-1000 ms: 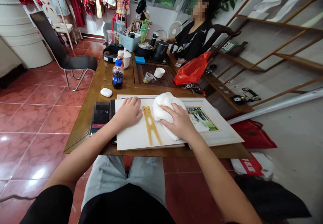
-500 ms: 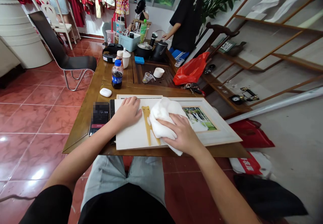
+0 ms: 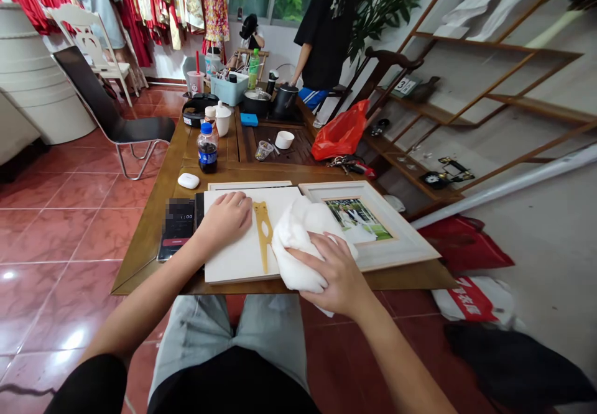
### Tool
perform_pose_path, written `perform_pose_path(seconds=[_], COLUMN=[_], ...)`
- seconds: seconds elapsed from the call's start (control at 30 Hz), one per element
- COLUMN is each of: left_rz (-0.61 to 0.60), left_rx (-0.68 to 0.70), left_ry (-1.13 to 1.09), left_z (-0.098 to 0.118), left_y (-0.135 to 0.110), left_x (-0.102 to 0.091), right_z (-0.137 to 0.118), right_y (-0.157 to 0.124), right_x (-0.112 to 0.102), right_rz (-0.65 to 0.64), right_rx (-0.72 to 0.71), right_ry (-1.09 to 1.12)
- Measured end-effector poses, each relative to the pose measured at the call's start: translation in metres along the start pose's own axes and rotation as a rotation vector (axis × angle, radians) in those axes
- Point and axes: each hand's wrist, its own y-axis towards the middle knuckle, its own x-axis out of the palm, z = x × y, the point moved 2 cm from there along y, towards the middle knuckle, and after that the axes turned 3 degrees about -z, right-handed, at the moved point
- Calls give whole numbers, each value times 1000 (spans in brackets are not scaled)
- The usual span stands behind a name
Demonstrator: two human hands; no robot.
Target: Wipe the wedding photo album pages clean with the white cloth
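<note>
My left hand [image 3: 229, 216] lies flat, palm down, on a white board [image 3: 233, 263] near the table's front edge. To its right on the board is a flat gold cat-like shape [image 3: 262, 230]; the cloth hides part of it. My right hand [image 3: 333, 271] grips a bunched white cloth [image 3: 298, 234], fingers curled over its right side. The cloth sits on the board's right part and overlaps a white picture frame [image 3: 405, 230] holding an outdoor photo [image 3: 357, 218]. Whether the cloth's underside touches the board, I cannot tell.
A phone [image 3: 177, 230] and a white earbud case [image 3: 188, 181] lie left of the board. Beyond stand a cola bottle [image 3: 208, 150], a small white bowl [image 3: 284, 139] and a red plastic bag [image 3: 342, 131]. A person in black [image 3: 324, 35] stands at the far side.
My right hand has drawn the cloth toward me, baring more of the gold shape's middle and the frame's left edge. My left hand stays on the board. The view has shifted slightly.
</note>
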Motion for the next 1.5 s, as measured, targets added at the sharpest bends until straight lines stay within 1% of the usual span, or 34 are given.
perform_pose_path(seconds=[0.07, 0.17, 0.23, 0.3, 0.4, 0.5, 0.6, 0.7, 0.8, 0.97, 1.1, 1.17, 1.23, 1.33, 1.43, 1.5], left_rz=[-11, -37, -60, -89, -151, -218, -260, -272, -264, -239, -219, -203, -167, -100, -69, -64], left_rx=[-2, 32, 42, 44, 46, 32, 33, 46, 66, 126, 175, 173, 145, 94, 127, 136], left_ry=[10, 19, 25, 33, 55, 85, 91, 94, 109, 124, 129, 148, 170, 197, 246, 304], left_z=[8, 22, 31, 37, 43, 45, 44, 42, 39, 35, 34, 37, 43, 59, 80, 90], left_y=[-16, -45, -61, -71, -75, -77, -80, -83, -84, -87, -101, -109, -114, -114, -107, -102], left_x=[-1, 3, 7, 11, 11, 8, 5, 4, 5, 3, -2, -4, -6, -4, 4, 10], right_z=[-1, -2, -3, -4, -3, -1, 0, 0, 0, 5, 10, 11, 10, 7, 4, 2], right_y=[0, 0, 1, 1, 0, -9, -26, -47, -64, -80, -85, -86, -86, -86, -86, -87], right_x=[0, 0, -1, -1, -1, -1, -1, -1, -2, 0, 3, 3, 2, 0, -3, -4], right_rz=[12, 33, 73, 140, 247, 375, 548, 719, 823, 842, 843, 857, 869, 855, 831, 828], right_rx=[-1, -19, -39, -56, -52, -33, 31, 117, 159, 215, 265, 262, 257, 273, 287, 287], right_ry=[-6, -17, -18, -12, 1, 50, 144, 217, 250, 267, 262, 251, 243, 243, 234, 219])
